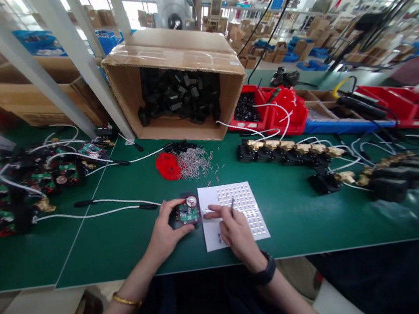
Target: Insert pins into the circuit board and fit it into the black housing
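Note:
My left hand (167,231) grips a small device with an exposed green circuit board (188,213) by its edges, thumb on the near side and fingers on the far side. A round silvery part sits at the top of that board. My right hand (235,229) is over a white sheet (212,240) that bears rows of small shiny pieces. Its index finger stretches toward the board, and a thin dark tool (232,205) sticks up between its fingers; the tool's lower end is hidden. A white cable (116,206) with a black plug ends beside my left hand.
Loose small metal pins or screws (197,162) lie beside a red dish (167,166). Behind stands a cardboard box (170,50) of black parts. Black units with brass fittings (288,149) line the right; circuit-board units (38,181) crowd the left. Red bins (265,115) stand behind.

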Motion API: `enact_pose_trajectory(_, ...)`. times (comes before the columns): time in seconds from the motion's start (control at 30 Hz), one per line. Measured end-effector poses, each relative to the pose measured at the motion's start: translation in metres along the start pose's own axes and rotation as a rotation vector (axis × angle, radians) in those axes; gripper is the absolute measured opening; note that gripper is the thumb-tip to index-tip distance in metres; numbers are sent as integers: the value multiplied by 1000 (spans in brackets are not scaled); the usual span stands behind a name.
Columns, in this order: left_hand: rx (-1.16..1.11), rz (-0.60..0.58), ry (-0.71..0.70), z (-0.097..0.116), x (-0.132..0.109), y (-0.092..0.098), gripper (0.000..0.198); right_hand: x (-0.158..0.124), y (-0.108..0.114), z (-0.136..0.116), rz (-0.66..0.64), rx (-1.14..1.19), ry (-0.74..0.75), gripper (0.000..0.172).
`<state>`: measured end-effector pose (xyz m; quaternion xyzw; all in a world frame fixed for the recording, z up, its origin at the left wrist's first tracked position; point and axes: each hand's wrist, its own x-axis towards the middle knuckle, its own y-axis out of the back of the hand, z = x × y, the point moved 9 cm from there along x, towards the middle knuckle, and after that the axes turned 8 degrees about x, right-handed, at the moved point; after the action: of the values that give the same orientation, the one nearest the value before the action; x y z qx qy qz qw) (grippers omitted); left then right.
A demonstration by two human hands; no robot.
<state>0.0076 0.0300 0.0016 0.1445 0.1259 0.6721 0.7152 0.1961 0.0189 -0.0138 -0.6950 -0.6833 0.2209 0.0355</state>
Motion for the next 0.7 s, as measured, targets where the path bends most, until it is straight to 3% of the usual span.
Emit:
enact_pose_trajectory(0.1,-283,-81,137,3,-1,-4,82,-8,61,-28,207,17,173,61)
enact_pose_trajectory(0.2,-247,-379,133,27,-9,-24,71,-20,94,-25,327,23,125,66)
enact_pose_trajectory(0.3,59,-690,-25,53,-23,-49,58,-29,87,-2,289,29,4,59)
enact_pose_trajectory(0.4,263,-844,-154,61,-35,-66,60,-36,66,13,213,-52,-20,43)
enact_pose_trajectory(0.57,339,-950,-157,44,-46,-77,92,-45,64,17,290,-197,69,29)
enact_pose_trajectory(0.7,372,-945,-128,37,-46,-77,98,-46,64,14,314,-283,114,24)
